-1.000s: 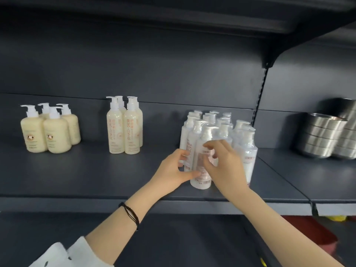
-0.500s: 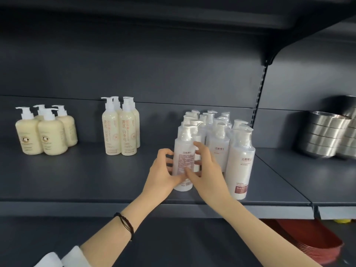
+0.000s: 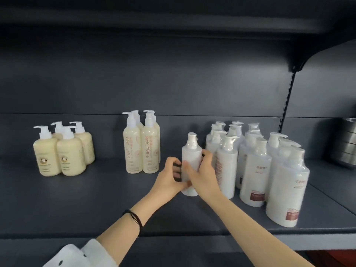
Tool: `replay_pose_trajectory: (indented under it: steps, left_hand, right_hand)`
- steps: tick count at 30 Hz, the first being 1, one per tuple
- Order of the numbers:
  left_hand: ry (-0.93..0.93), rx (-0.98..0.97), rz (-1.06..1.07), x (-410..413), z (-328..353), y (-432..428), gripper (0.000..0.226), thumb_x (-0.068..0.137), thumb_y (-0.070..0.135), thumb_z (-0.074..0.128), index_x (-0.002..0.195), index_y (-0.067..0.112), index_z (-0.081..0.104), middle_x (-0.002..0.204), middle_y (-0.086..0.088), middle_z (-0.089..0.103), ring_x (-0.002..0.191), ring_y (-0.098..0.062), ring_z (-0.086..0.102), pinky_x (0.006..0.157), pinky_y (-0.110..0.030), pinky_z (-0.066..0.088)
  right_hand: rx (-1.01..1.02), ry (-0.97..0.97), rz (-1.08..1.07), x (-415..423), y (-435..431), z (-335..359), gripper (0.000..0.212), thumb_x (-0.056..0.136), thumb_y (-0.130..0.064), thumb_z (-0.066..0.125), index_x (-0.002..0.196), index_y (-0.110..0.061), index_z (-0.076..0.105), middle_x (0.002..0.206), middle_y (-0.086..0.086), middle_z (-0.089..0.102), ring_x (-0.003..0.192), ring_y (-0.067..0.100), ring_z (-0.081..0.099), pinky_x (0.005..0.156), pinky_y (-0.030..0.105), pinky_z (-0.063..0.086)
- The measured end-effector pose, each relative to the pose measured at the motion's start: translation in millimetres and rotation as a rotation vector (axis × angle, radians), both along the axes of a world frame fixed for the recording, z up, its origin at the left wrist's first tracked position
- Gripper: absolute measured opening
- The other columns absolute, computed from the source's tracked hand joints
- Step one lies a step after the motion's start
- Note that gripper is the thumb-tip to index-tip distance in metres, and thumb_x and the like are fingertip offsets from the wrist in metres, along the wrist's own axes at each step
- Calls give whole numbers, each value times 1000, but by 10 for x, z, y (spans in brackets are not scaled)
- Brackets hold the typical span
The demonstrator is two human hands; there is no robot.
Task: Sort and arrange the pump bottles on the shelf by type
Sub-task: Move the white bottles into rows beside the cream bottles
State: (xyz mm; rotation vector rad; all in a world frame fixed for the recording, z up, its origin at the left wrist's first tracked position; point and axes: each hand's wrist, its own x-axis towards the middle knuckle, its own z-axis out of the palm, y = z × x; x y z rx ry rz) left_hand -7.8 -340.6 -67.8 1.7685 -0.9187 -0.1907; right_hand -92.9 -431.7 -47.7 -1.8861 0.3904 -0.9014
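Both hands (image 3: 189, 176) hold one white bottle (image 3: 191, 164) near the shelf (image 3: 96, 205) front; better keep it upright, label forward.

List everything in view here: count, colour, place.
squat pump bottles: 4, cream, shelf left, clustered
tall pump bottles: 4, cream with orange lettering, left of centre
film-wrapped pump bottles: a dozen or so (back rows overlap), white, right of centre
held pump bottle: 1, white, upright, between the tall bottles and the white cluster
steel bowls: stack, count unclear, silver, far right edge
shelf: 1, dark grey
wrist band: 1, black, left wrist
sleeve: 1, white with black dots, left arm
left hand: grips held bottle's left side
right hand: grips its right side
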Motion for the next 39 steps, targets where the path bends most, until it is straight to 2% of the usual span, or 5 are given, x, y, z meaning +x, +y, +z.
replay_pose_trajectory:
  steps: [5, 11, 22, 34, 39]
  left_hand:
    - [185, 2, -206, 336, -16, -36, 61, 73, 18, 82, 120, 33, 47, 119, 5, 62, 112, -5, 57, 90, -23, 48]
    - [55, 17, -119, 405, -28, -170, 67, 69, 24, 84, 120, 28, 42, 110, 3, 61, 100, -8, 61, 82, -26, 53]
    - [-65, 8, 105, 534, -152, -383, 84, 59, 30, 88, 124, 23, 36, 115, -3, 48, 101, -19, 55, 89, -36, 50]
    - [10, 4, 85, 508, -205, -240, 76, 73, 8, 79, 134, 18, 36, 105, -1, 59, 85, -2, 57, 67, -13, 41]
    - [-69, 29, 151, 507, -247, -263, 68, 75, 12, 77, 133, 16, 42, 113, -4, 58, 96, -14, 59, 84, -28, 50]
  right_hand:
    - [-96, -146, -264, -170, -26, -153, 21, 92, -23, 59, 112, -27, 53, 102, -14, 58, 91, 4, 57, 76, 24, 47]
    - [-267, -98, -626, -281, -186, -234, 52, 80, -3, 69, 125, -13, 45, 127, 3, 39, 119, 21, 36, 91, 26, 34]
    - [-113, -143, -498, -373, -220, -274, 47, 90, -1, 56, 131, -18, 40, 117, -6, 46, 94, 8, 51, 89, 25, 48]
    - [-109, 160, -387, -373, -326, -266, 62, 84, -21, 71, 139, -18, 43, 118, -6, 44, 81, 0, 50, 81, 17, 40]
    - [-179, 205, -336, -210, -277, -213, 64, 80, -28, 76, 132, -18, 40, 119, -3, 47, 79, 5, 52, 80, 23, 48]
